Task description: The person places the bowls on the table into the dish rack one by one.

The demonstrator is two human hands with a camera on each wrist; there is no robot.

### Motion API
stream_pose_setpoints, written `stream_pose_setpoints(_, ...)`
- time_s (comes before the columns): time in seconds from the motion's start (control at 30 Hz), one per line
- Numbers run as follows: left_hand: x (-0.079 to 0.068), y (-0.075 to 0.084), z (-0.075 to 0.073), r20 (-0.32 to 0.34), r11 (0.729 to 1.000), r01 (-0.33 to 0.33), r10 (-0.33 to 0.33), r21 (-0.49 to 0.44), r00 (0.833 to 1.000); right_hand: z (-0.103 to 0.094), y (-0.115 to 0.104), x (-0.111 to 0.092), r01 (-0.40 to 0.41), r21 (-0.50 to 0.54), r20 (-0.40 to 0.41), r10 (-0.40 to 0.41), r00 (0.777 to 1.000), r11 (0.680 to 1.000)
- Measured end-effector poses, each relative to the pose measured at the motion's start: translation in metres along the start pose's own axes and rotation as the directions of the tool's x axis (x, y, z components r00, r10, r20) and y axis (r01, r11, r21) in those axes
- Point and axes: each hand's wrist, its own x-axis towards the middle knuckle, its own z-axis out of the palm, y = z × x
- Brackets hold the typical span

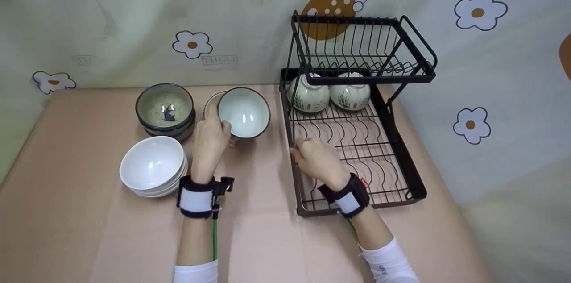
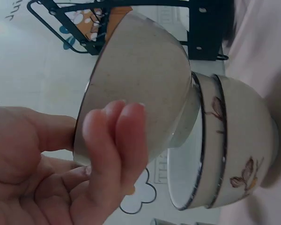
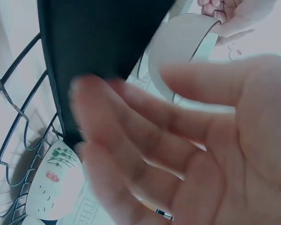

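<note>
My left hand grips a dark-rimmed bowl at its edge, thumb on one side and fingers against the outer wall. In the left wrist view the bowl is tilted, close over a pair of nested bowls with brown leaf decoration. Over the left edge of a black two-tier dish rack hovers my right hand, its fingers loosely bent and holding nothing. Two green-patterned white bowls stand upside down at the back of the rack's lower tier.
Left of my left hand stand stacked dark bowls and, nearer me, several stacked white bowls. The rack's wire upper tier overhangs the back of the lower one. A patterned cloth hangs behind the table.
</note>
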Motion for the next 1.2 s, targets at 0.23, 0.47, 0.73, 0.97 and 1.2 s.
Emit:
stream_pose_setpoints(0.23,-0.006,0.014,0.001,0.098,0.998,-0.067,0.066,0.008,0.993,-0.002,0.003,0.005,-0.023,0.093,-0.223,0.043,0.974,0.995)
stream_pose_setpoints(0.47,-0.014,0.029,0.011,0.253,0.993,-0.055,0.08,-0.103,0.964,-0.005,0.006,0.008,-0.069,0.26,-0.245,0.135,0.96,0.963)
stream_pose_setpoints(0.73,-0.02,0.039,0.025,0.307,0.981,-0.105,0.152,-0.165,0.94,-0.008,0.015,0.009,-0.097,0.334,-0.253,0.188,0.949,0.937)
stream_pose_setpoints(0.97,-0.023,0.044,0.031,0.35,0.98,-0.116,0.167,-0.165,0.922,-0.011,0.022,0.009,-0.19,0.417,-0.17,0.282,0.944,0.889)
stream_pose_setpoints(1.2,-0.023,0.045,0.038,0.342,0.97,-0.149,0.209,-0.195,0.916,-0.015,0.03,0.01,-0.198,0.472,-0.113,0.282,0.953,0.859)
